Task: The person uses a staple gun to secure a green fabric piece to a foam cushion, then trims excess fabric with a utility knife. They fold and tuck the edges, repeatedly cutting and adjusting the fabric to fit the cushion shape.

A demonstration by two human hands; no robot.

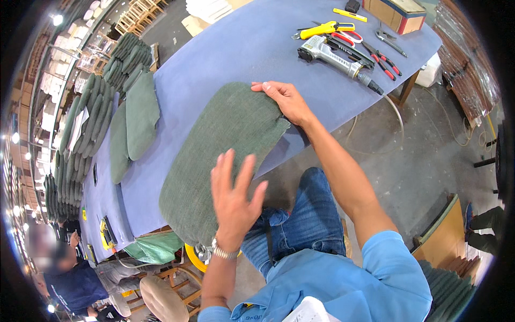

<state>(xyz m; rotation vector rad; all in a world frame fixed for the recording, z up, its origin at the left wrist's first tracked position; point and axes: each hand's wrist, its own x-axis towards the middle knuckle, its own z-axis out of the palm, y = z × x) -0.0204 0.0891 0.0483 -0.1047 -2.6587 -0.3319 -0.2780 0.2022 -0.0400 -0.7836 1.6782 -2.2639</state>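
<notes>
A dark green fabric-covered seat pad [214, 137] lies tilted at the near edge of the blue-covered table [185, 75], its right side reaching past that edge. At its far right corner, my right hand [287, 102] grips the rim with the thumb on the upper face. Some fabric looks rough along the edge just below that hand. My left hand [233, 190] is over the pad's near part with its fingers spread, holding nothing. Whether its fingertips touch the fabric I cannot tell. A metal-banded watch [224, 251] is on my left wrist.
A pneumatic staple gun [335, 58] with a hose, a yellow utility knife [327, 29] and red-handled pliers [382, 60] lie at the far right, near a cardboard box [396, 15]. More green pads [142, 115] are on the left, some stacked. A person [75, 284] sits at lower left.
</notes>
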